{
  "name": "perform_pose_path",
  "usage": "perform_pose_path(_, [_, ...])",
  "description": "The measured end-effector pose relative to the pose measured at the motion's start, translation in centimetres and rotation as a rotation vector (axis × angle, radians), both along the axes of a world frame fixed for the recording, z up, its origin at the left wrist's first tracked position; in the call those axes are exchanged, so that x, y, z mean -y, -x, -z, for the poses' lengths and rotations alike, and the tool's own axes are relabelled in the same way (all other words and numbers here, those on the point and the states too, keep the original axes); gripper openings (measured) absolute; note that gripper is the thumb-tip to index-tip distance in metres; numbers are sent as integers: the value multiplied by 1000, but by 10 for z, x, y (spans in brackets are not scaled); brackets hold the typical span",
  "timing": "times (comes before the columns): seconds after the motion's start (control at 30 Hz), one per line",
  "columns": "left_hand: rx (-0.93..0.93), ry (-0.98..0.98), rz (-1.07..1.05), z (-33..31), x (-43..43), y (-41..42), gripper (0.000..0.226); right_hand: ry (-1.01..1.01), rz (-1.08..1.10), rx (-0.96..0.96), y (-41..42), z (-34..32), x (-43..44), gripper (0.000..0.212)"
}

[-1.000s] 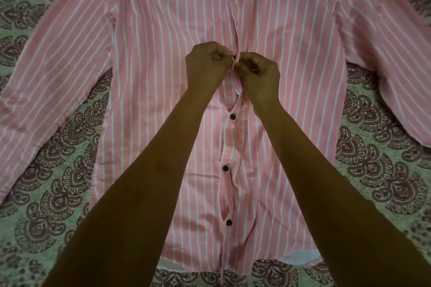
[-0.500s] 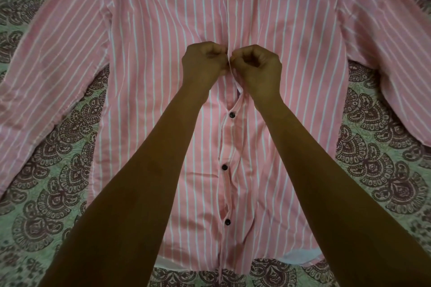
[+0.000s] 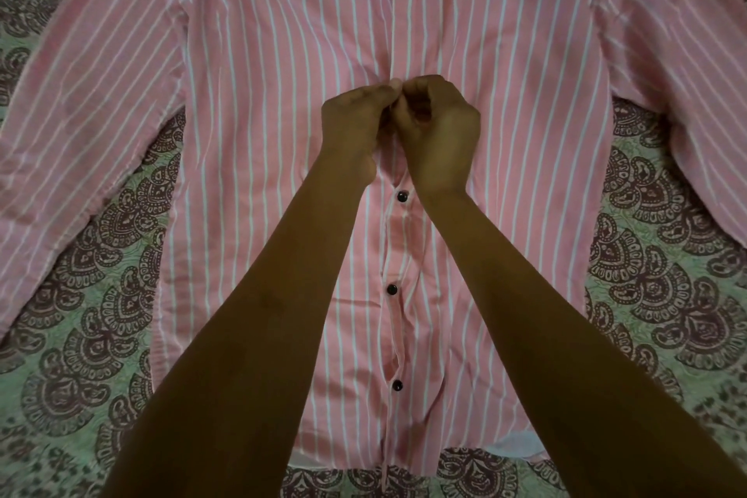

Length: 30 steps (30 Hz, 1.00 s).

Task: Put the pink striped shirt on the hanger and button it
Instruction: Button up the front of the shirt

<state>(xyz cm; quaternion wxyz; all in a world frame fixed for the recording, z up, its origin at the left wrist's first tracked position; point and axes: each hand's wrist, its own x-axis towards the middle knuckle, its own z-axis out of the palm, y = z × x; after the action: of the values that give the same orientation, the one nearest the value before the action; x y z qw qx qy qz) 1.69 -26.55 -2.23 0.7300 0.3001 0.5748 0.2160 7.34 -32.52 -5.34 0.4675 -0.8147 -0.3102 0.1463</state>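
The pink white-striped cotton shirt is lying flat, front up, on the green paisley-printed cloth — sleeves spreading out to both sides. The left hand and right hand are meeting at the middle of the front opening, fingers curling tight and pinching the fabric edges together, just above a small round black button.

No readable text, label, brand, number or sign is showing on the pink striped shirt or the patterned bedcover.
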Motion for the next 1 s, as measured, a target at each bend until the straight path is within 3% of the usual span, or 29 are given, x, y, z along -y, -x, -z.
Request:
perform_pose_path(0.27, [-95, -9, 1, -7, -2, 1, 13, -38, 13, -70, -1, -3, 1, 18])
perform_pose_path(0.53, [-163, -144, 9, -4, 2, -1, 4, -22, -27, -72, 1, -3, -1, 14])
perform_pose_path(0.77, [-72, -13, -9, -12, -2, -1, 13, -57, -47, -214, -10, -4, -1, 25])
perform_pose_path(1.0, [-91, -74, 6, -10, -1, -1, 15, -103, -71, -376, -17, -4, -1, 22])
